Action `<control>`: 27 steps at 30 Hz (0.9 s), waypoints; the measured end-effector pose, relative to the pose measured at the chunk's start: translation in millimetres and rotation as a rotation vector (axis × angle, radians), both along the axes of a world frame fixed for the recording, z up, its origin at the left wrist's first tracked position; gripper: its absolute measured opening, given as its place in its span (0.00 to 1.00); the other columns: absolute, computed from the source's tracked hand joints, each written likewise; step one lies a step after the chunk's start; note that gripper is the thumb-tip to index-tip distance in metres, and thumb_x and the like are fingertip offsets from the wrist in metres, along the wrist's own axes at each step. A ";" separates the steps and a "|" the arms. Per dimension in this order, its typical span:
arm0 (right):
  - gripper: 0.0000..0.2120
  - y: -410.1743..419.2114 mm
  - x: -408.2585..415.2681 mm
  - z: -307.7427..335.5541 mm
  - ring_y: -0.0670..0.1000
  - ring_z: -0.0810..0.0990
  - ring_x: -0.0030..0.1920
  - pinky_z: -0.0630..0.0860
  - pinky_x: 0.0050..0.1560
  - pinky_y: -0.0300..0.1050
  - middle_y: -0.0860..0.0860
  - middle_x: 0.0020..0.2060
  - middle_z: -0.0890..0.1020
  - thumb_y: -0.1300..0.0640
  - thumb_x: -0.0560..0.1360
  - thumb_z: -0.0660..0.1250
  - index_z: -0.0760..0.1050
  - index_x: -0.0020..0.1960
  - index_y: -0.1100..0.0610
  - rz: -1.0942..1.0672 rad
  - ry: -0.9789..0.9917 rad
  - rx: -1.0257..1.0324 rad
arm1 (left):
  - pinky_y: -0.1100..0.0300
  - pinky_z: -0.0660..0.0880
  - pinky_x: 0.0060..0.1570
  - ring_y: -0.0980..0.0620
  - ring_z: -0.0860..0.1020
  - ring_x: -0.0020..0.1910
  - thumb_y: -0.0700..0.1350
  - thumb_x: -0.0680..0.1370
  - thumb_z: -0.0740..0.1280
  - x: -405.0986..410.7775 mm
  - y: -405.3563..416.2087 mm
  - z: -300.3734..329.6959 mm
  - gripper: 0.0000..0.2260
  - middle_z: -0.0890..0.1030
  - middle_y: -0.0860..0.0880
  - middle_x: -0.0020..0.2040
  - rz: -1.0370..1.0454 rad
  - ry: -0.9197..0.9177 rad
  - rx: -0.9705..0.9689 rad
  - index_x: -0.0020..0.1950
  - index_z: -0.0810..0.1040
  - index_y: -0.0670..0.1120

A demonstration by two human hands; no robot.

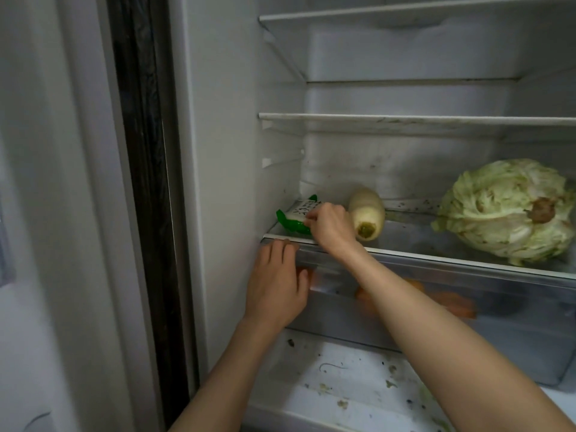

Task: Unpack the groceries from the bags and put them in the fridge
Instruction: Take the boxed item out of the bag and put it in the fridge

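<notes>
Fridge (pixel 405 182) interior fills our view. Our right hand (pixel 330 227) reaches onto the lower shelf (pixel 436 257), its grip pinching a green and white packet (pixel 296 218) that lies at the shelf's left end against the wall. Just beside the hand lies a white radish (pixel 367 218), and a cabbage (pixel 508 210) sits well apart on the right. Our left hand (pixel 277 285) rests with straight fingers against the front of the clear drawer (pixel 514 322) below, where orange shapes show dimly.
</notes>
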State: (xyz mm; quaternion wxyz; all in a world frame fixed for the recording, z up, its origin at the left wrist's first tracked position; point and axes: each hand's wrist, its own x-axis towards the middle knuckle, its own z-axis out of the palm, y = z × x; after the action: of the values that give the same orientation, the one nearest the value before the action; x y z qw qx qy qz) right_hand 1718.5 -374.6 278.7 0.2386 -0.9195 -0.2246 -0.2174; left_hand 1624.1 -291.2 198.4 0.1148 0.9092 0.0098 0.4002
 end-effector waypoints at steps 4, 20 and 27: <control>0.15 0.8 8.4 2.1 0.62 0.77 0.57 0.75 0.54 0.51 0.62 0.57 0.79 0.65 0.76 0.59 0.75 0.61 0.61 -0.045 -0.021 -0.106 | 0.52 0.73 0.53 0.44 0.73 0.53 0.52 0.72 0.54 -1.1 0.2 1.3 0.21 0.75 0.43 0.54 0.004 0.019 0.008 0.58 0.73 0.41; 0.27 -90.2 -96.6 -27.6 0.56 0.58 0.74 0.54 0.72 0.51 0.57 0.75 0.57 0.48 0.80 0.55 0.54 0.75 0.55 0.028 -0.106 -0.445 | 0.49 0.46 0.73 0.47 0.47 0.76 0.54 0.79 0.56 -32.9 -8.8 20.8 0.29 0.49 0.46 0.77 0.010 0.437 0.069 0.76 0.50 0.47; 0.27 -147.4 -159.3 -58.8 0.54 0.48 0.76 0.49 0.74 0.53 0.54 0.77 0.50 0.47 0.80 0.53 0.52 0.76 0.53 0.058 -0.036 -0.418 | 0.48 0.45 0.72 0.47 0.45 0.76 0.53 0.80 0.55 -121.3 -41.8 2.5 0.27 0.49 0.47 0.77 0.001 0.324 0.129 0.76 0.51 0.49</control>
State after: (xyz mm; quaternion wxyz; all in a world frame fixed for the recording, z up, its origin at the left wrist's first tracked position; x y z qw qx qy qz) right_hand 1559.2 -522.0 219.9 0.0447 -0.9381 -0.2951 -0.1755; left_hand 1502.8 -333.0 200.9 0.0528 0.9673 0.0030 0.2482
